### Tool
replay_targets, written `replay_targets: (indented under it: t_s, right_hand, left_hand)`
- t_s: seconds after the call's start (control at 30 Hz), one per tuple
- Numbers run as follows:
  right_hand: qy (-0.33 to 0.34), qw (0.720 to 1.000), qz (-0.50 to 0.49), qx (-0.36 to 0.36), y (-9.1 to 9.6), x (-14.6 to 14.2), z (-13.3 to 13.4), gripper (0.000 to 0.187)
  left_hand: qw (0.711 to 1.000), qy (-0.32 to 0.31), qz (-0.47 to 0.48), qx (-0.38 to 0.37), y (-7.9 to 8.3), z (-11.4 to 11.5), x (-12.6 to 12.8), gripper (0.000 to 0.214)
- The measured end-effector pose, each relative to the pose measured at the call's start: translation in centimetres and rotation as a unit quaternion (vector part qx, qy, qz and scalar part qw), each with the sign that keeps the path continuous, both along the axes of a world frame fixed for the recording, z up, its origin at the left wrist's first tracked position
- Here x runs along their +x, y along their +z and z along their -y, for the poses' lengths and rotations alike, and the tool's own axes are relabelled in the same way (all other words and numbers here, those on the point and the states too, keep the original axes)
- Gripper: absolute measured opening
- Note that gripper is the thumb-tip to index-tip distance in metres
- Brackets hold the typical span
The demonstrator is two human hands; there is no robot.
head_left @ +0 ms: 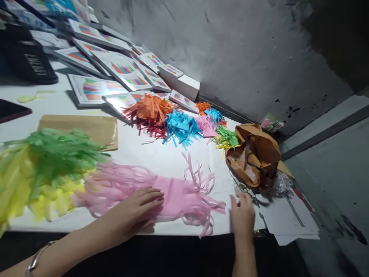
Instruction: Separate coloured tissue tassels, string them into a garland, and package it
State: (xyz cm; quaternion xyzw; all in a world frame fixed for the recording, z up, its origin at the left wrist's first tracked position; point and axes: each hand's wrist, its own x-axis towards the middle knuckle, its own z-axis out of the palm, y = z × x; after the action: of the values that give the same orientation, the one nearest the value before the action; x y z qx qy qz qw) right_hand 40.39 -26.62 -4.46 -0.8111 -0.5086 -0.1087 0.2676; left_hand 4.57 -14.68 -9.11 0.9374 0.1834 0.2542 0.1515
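A pink tissue paper tassel sheet (174, 196), fringed at both ends, lies spread on the white-covered table. My left hand (141, 207) rests flat on its middle, fingers stretched out with nothing gripped. Off the sheet's right end, my right hand (243, 211) is low over the table near a bit of pale cord (245, 188). Its fingers look slightly apart, though blurred, and I see nothing in them. Green fringed tissue (69, 154) and yellow fringed tissue (17, 173) are heaped to the left, touching the pink fringe.
Several boxes with colourful labels (123, 69) stack along the wall. Orange (152, 109) and blue (181, 127) tissue tassels lie before them. A brown paper bag (273, 154) stands open at right, beside white papers (288, 223). A brown envelope (103, 130) and a phone (13, 110) are at left.
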Motion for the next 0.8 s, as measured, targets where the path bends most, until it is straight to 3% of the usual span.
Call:
replay_targets:
  t_s: [0.07,0.13,0.23,0.5,0.7,0.8]
  right_hand:
    - [0.124,0.992,-0.009,-0.02,-0.2,-6.0,-0.1,0.024]
    - [0.268,0.963,-0.001,-0.028,-0.5,-11.1,-0.6,0.024]
    - [0.358,0.933,0.03,-0.023,-1.1,-15.2,-1.9,0.019]
    - [0.386,0.923,0.004,0.012,-1.7,-14.4,-2.3,0.023]
    - [0.267,0.958,-0.049,-0.093,-0.6,-14.1,-3.8,0.016]
    - [0.23,0.964,-0.037,-0.131,0.0,-14.2,-5.9,0.019]
  left_hand:
    - [1.0,0.008,0.013,-0.024,0.6,0.2,-0.1,0.029]
    - [0.999,0.01,0.023,-0.043,1.2,0.4,0.1,0.027]
    - [0.998,0.011,0.028,-0.055,1.8,0.7,0.5,0.029]
    - [0.994,0.064,-0.001,-0.092,1.8,1.5,0.1,0.028]
    - [0.954,0.168,-0.215,-0.126,4.0,-0.2,2.1,0.02]
    - [0.936,0.195,-0.257,-0.14,5.7,-1.8,3.4,0.019]
